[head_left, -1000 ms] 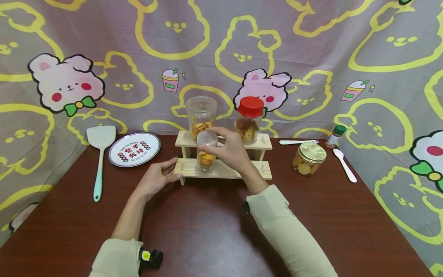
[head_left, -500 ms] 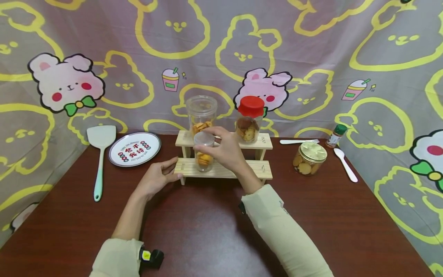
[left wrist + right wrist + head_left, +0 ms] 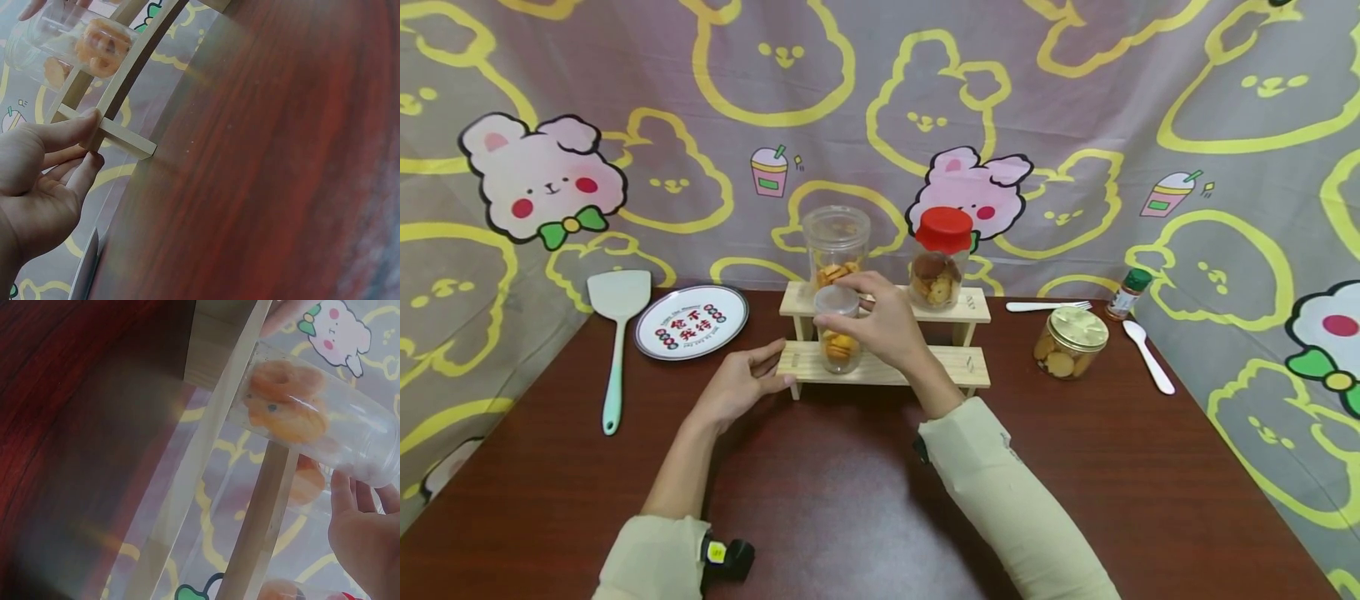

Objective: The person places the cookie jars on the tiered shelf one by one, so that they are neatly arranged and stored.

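My right hand (image 3: 883, 323) grips a small clear jar (image 3: 838, 346) of orange snacks near its lid, fingers around the top. The jar stands upright on the lower step of a two-step wooden rack (image 3: 917, 367), toward its left end. My left hand (image 3: 741, 385) pinches the left end of that same step; the left wrist view shows the thumb and fingertips on the wood (image 3: 94, 128). Behind, on the upper step, stand a larger clear jar (image 3: 837, 242) of similar snacks and a red-lidded jar (image 3: 942, 258) of cookies. The right wrist view shows the held jar's base (image 3: 250, 394) against the step.
Left of the rack lie a white plate (image 3: 655, 346) with red print and a spatula (image 3: 616, 358). To the right are a gold-lidded cookie jar (image 3: 1070, 343), a fork (image 3: 1037, 307), a green-capped spice bottle (image 3: 1127, 296) and a spoon (image 3: 1148, 358). A patterned curtain hangs behind.
The small jar has shifted slightly left along the lower step with my right hand. My left hand keeps its place on the rack's end.
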Available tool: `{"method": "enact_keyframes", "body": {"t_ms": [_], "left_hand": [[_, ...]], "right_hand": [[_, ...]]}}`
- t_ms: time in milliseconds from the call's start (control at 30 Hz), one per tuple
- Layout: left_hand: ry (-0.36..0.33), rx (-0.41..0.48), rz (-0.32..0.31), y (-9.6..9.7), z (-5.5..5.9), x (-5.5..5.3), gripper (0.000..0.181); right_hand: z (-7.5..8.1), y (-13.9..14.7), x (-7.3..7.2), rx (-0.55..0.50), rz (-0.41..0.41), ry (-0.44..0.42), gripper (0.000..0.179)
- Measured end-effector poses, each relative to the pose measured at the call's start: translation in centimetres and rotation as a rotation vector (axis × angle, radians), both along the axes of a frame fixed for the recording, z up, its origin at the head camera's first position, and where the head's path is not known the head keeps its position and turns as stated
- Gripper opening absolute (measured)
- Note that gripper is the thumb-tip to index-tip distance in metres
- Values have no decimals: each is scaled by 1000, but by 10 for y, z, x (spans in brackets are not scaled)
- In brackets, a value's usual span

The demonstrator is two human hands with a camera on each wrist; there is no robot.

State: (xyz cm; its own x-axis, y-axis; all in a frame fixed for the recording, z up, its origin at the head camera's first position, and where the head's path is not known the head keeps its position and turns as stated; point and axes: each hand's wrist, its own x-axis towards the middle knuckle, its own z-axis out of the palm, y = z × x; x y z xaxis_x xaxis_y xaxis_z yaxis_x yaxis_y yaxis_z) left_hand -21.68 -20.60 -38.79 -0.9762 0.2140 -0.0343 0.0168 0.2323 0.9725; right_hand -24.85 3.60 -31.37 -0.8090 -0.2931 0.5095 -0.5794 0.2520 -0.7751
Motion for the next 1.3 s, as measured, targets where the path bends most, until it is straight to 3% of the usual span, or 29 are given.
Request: {"method": "enact_keyframes", "body": {"t_ms": [500,667,867,1067,1300], "left_hand": [[-4,-11,0,0,4,2,70],[-4,-1,-10,0,3,2,71],[9,-3,-13,0,4,2,71],[5,-4,-9,0,4,3,71],[11,1,-8,1,3,2,71]], "right_hand": [[3,14,3,-13,-2,28,48],[3,29,5,-16,-4,47,47],[5,52,9,12,-8,4,48],[8,72,12,35,-49,-42,52],[6,94,16,60,-105,-6,50]]}}
